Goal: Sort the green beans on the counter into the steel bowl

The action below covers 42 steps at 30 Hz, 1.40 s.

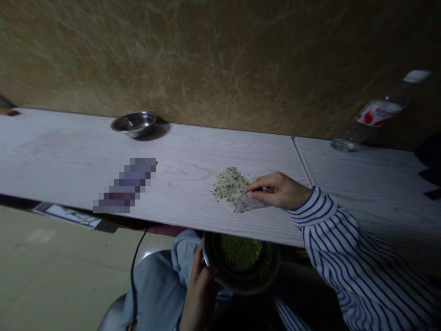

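My right hand (275,189) rests on the pale wooden table (69,156), fingers pinched on a small flat card (250,203) whose edge touches a pile of mixed green and white grains (229,185). Below the table edge, my left hand (201,280) grips the rim of a metal bowl (210,257) held over my lap. That bowl holds a heap of green beans (241,250). My right arm wears a blue and white striped sleeve.
An empty steel bowl (134,123) stands at the table's far edge by the wall. A plastic bottle (377,112) stands at the far right. A blurred flat object (126,185) lies left of the pile. A black cable (136,262) hangs below the table.
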Tool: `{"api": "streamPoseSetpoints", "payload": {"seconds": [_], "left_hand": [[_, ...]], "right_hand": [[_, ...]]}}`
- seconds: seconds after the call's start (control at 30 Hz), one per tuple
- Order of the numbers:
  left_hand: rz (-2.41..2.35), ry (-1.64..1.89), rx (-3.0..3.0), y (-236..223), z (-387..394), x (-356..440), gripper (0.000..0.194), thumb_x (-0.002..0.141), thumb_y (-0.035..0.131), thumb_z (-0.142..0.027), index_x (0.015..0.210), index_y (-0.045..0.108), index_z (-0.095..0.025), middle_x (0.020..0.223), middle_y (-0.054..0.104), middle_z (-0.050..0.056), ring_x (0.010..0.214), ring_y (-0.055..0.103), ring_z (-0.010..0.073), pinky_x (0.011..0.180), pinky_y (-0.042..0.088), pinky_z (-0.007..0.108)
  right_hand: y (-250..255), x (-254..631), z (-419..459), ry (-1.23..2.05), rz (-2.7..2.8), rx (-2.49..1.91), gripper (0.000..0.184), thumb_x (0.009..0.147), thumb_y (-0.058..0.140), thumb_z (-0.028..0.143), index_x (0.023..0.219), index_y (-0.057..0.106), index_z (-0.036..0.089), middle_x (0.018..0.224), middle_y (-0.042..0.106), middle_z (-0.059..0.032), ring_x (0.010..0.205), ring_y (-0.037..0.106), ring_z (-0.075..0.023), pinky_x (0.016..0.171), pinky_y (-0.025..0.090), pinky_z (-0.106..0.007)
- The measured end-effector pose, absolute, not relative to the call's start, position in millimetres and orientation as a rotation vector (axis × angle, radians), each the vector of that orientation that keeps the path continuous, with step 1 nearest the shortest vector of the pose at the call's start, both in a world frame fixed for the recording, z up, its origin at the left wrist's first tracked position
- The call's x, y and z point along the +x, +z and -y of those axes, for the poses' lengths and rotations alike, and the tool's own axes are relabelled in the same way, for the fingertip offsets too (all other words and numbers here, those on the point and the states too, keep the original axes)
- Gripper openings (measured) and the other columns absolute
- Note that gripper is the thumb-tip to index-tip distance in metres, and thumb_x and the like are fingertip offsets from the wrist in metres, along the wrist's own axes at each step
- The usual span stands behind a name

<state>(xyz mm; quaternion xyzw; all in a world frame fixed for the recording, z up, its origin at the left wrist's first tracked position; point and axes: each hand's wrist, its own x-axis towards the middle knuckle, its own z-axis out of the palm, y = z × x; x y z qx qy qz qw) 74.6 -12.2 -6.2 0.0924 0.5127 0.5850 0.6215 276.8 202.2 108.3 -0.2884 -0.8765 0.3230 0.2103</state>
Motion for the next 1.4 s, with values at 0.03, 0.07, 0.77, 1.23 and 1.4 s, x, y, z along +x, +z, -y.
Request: {"api": "streamPoseSetpoints", "payload": {"seconds": [0.03,0.07,0.77,1.23,1.4], "left_hand": [[-1.176,1.354,0.204,-5.4,12.1,75.1,0.076,0.074,0.068,-0.029,0.149,0.054,-0.03,0.121,0.071,0.007,0.076,0.061,0.0208,0.065,0.05,0.032],[-1.176,1.356,0.196,-4.9,12.0,75.3,0.076,0.074,0.068,-0.028,0.149,0.054,-0.03,0.121,0.071,0.006,0.074,0.061,0.0206,0.064,0.05,0.032],[-1.125,1.423,0.144,4.4,10.9,77.0,0.063,0.072,0.071,-0.022,0.134,0.066,-0.028,0.125,0.072,0.006,0.129,0.059,0.0321,0.101,0.052,0.041],[-1.117,1.384,0.153,-9.2,10.5,79.2,0.068,0.073,0.072,-0.025,0.14,0.061,-0.028,0.133,0.07,0.009,0.121,0.062,0.0357,0.097,0.053,0.048],[-1.15,1.383,0.171,0.0,10.4,82.3,0.068,0.074,0.072,-0.026,0.14,0.059,-0.027,0.131,0.071,0.008,0.121,0.063,0.0339,0.094,0.055,0.045]], "right_hand": [[108.6,276.9,-202.2,0.906,2.436,-0.805,0.026,0.09,0.064,0.025,0.108,0.082,0.017,0.098,0.083,-0.0096,0.082,0.076,-0.0185,0.069,0.055,-0.031],[108.8,277.0,-202.2,0.909,2.434,-0.812,0.026,0.09,0.064,0.025,0.108,0.082,0.017,0.099,0.083,-0.0093,0.082,0.076,-0.0184,0.07,0.055,-0.031],[111.1,314.6,-195.2,0.641,2.342,-1.002,0.025,0.092,0.064,0.029,0.105,0.083,0.02,0.096,0.083,-0.0099,0.083,0.077,-0.0216,0.073,0.06,-0.031],[100.7,302.2,-193.5,0.628,2.404,-0.793,0.024,0.097,0.061,0.028,0.107,0.081,0.02,0.088,0.08,-0.0088,0.077,0.073,-0.0194,0.073,0.058,-0.032],[105.5,305.6,-189.7,0.715,2.396,-0.837,0.023,0.094,0.063,0.029,0.104,0.082,0.02,0.088,0.081,-0.0081,0.075,0.074,-0.019,0.071,0.058,-0.031]]}}
